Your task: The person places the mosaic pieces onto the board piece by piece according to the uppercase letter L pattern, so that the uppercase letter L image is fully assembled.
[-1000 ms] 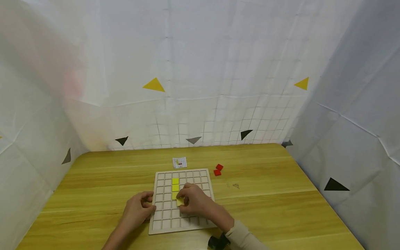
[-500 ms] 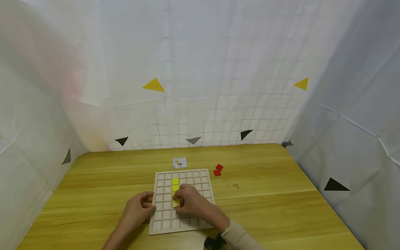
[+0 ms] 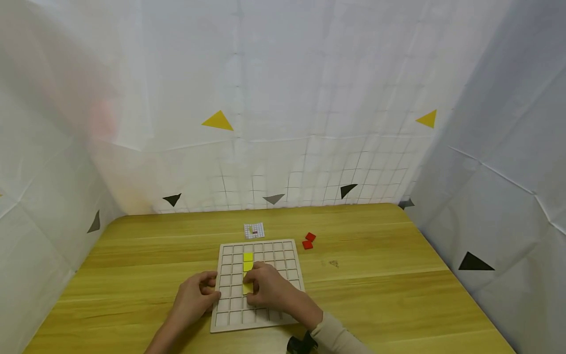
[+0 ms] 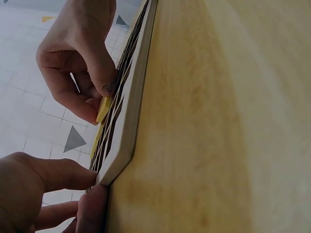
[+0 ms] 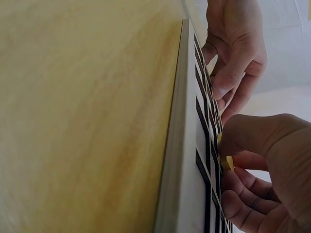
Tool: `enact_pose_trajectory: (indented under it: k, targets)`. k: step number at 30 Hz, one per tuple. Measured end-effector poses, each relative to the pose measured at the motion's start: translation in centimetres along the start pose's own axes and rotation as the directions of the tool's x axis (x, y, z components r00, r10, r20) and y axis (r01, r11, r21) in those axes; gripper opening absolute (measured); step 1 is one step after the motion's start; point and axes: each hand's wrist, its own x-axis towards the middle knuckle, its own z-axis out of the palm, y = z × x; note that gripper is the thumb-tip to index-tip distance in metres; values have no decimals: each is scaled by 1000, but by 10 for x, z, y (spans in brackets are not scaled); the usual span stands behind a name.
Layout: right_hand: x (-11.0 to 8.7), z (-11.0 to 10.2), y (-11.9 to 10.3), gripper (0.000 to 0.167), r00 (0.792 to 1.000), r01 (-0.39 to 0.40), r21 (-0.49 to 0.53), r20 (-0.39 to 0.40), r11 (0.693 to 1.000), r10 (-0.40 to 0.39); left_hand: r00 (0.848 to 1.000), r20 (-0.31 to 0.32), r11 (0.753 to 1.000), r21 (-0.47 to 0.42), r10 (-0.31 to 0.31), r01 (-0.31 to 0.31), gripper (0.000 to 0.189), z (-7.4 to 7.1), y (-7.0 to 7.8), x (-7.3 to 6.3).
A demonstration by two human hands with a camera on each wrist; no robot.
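Right hand [image 3: 271, 287] has edged left over grid board [image 3: 222, 318], fingers [image 4: 70, 99] pinching yellow tile [image 4: 103, 109]; left hand [image 3: 194, 296] grips board's left edge. Red tiles [image 3: 307, 244] right of board. Left wrist view shows tile's tilt, hand-masked from head.

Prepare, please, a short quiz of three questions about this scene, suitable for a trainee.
1. Count: how many red tiles lie on the table?
2. True or false: the right hand pinches a yellow tile.
3. Choose: the left hand touches
A) the card
B) the board
C) the red tiles

Key: 1. Two. 2. True. 3. B.
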Motion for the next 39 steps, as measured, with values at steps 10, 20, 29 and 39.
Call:
enact_pose_trajectory:
  k: [10,20,29,39]
  targets:
    - [-1,-1,0,24,1000,-19,-3,8,1000,19,1000,-5,1000,-3,-12,12,51,0,0,0]
    - [-2,-1,-2,25,1000,-23,30,10,999,23,999,0,999,32,35,-35,52,-1,-3,2]
    - [-3,-2,-1,25,1000,-24,31,-15,999,24,999,-11,999,39,32,-32,50,0,-4,3]
    - [-9,-11,3,24,998,4,39,-67,999,-1,1000,-12,999,36,27,-26,51,1,-4,4]
